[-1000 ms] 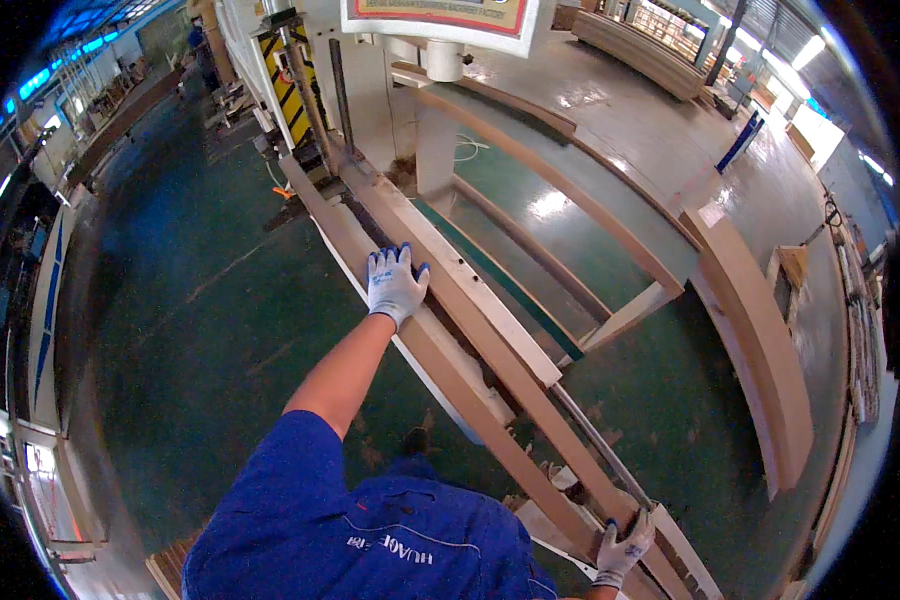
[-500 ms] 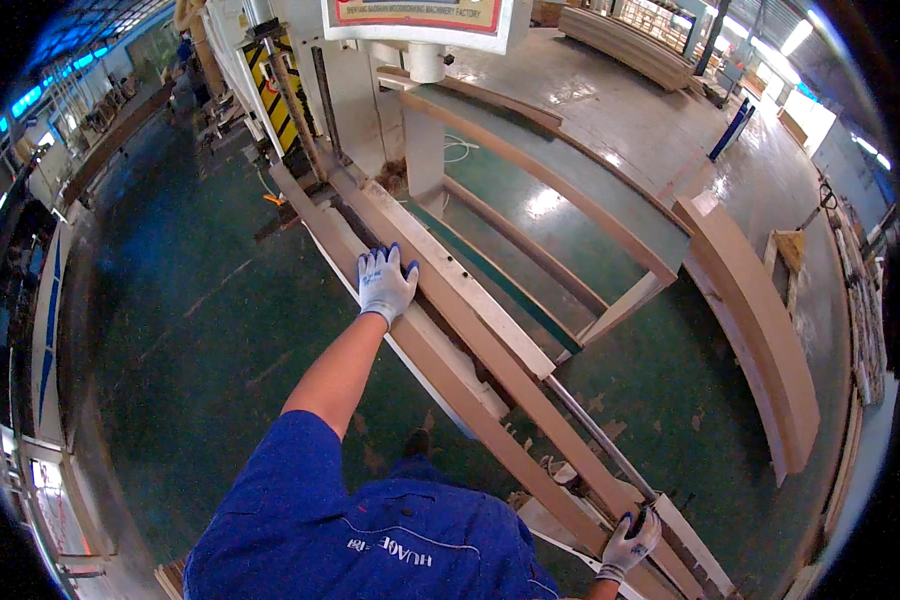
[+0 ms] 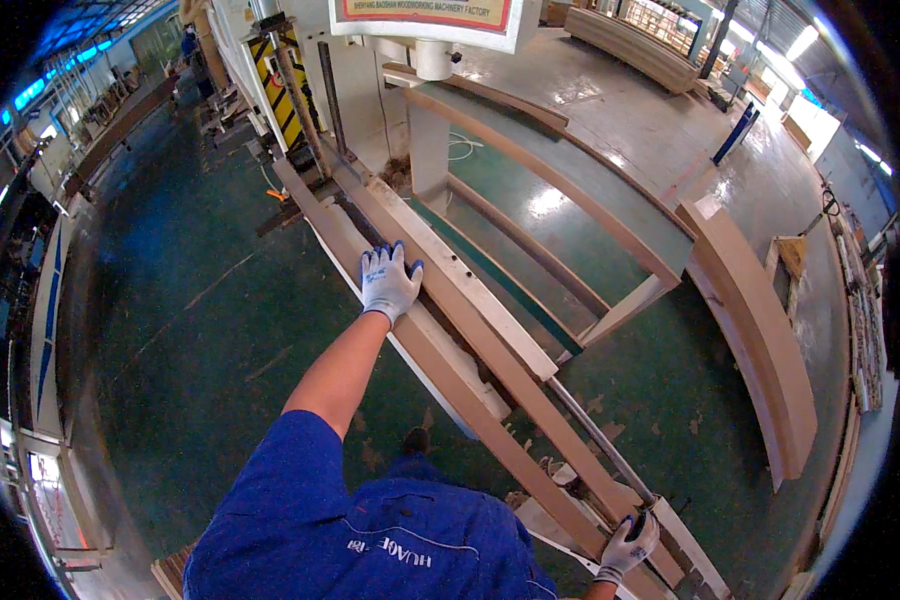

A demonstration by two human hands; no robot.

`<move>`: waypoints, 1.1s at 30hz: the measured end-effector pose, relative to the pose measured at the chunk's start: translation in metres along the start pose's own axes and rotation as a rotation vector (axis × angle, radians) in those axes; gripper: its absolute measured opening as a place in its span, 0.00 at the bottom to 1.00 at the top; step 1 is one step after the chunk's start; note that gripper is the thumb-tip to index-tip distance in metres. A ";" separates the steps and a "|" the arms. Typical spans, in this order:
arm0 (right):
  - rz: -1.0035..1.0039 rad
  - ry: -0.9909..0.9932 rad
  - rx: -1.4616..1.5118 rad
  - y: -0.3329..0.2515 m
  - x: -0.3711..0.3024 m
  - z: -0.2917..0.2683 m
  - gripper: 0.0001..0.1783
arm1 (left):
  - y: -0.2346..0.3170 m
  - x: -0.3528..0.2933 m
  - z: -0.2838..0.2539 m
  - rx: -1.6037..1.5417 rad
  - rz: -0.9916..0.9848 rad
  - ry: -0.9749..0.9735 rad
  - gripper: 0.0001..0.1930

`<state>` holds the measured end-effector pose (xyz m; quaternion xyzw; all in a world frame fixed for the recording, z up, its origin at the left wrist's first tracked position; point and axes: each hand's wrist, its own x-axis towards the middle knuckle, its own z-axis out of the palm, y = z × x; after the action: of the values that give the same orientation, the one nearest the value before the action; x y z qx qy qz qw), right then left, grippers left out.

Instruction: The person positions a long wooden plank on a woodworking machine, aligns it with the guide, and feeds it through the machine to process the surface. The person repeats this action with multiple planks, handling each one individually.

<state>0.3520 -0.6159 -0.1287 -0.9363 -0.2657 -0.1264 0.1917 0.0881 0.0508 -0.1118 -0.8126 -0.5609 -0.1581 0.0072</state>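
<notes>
Two long brown wooden strips lie side by side on a machine bed, running from the machine column at upper left to the lower right. My left hand point(image 3: 390, 282), in a white glove with blue fingertips, rests palm down on the near strip point(image 3: 450, 375), fingers stretched toward the gap between the strips. My right hand point(image 3: 630, 552), gloved alike, is at the lower-right end of the strips, its fingers curled over the far strip point(image 3: 530, 400). Its palm side is hidden. Beyond the far strip runs a pale beam point(image 3: 470, 275) with small dark bolts.
A metal rod point(image 3: 600, 435) continues from the pale beam. Behind it stands a wooden frame point(image 3: 560, 190) with long rails. A thick curved board point(image 3: 755, 330) is at the right. The machine column carries a yellow-and-black striped panel point(image 3: 278, 90); a board stack point(image 3: 630, 48) lies far back.
The view has shifted slightly. Both hands stay at nearly the same places on the strips.
</notes>
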 end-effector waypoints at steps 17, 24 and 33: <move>0.003 0.011 -0.012 0.014 -0.003 0.010 0.24 | 0.001 0.000 -0.002 -0.031 -0.003 -0.016 0.37; 0.020 -0.001 -0.032 0.009 -0.002 0.007 0.25 | 0.003 0.000 -0.006 -0.027 0.007 -0.008 0.35; 0.072 -0.033 -0.054 0.012 -0.003 0.011 0.26 | 0.002 0.000 -0.002 -0.025 0.009 0.010 0.35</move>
<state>0.3579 -0.6222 -0.1428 -0.9521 -0.2314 -0.1109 0.1665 0.0896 0.0492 -0.1094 -0.8143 -0.5553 -0.1693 0.0004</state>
